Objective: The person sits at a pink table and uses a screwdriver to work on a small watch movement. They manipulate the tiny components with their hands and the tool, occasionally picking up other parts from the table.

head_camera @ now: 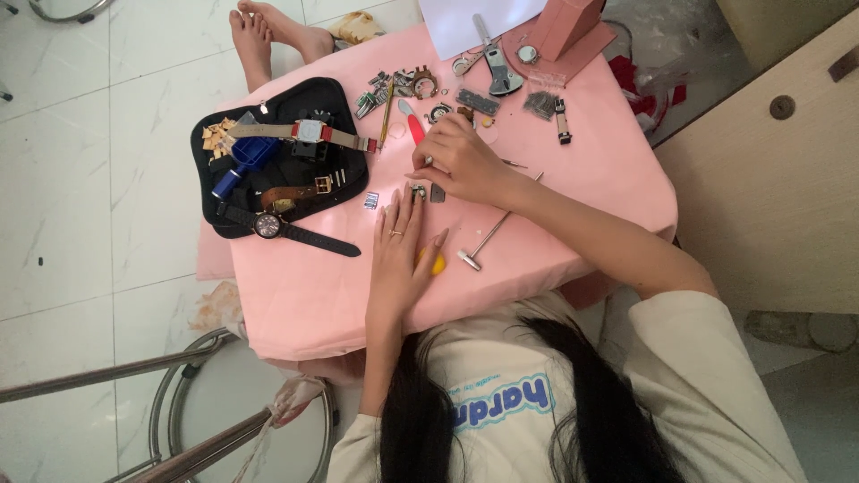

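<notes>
My left hand (pixel 401 246) lies flat on the pink tablecloth (pixel 304 286), its fingertips pinning a small metal watch part (pixel 417 190). A yellow object (pixel 437 265) peeks out from under its palm. My right hand (pixel 461 161) hovers just above the part with thumb and fingers pinched on a thin metal tool, whose tip is hidden by the fingers. A red-handled tool (pixel 412 121) lies just beyond the right hand. A small metal hammer (pixel 480 245) rests under my right forearm.
A black tool pouch (pixel 215 152) at left holds a square watch with a red strap (pixel 309 132), a blue tool (pixel 242 163), a brown strap and a black round watch (pixel 268 225). Loose watch parts and a pink stand (pixel 568 27) lie farther back. Another person's bare feet (pixel 259 31) show beyond. A metal stool (pixel 224 402) stands below.
</notes>
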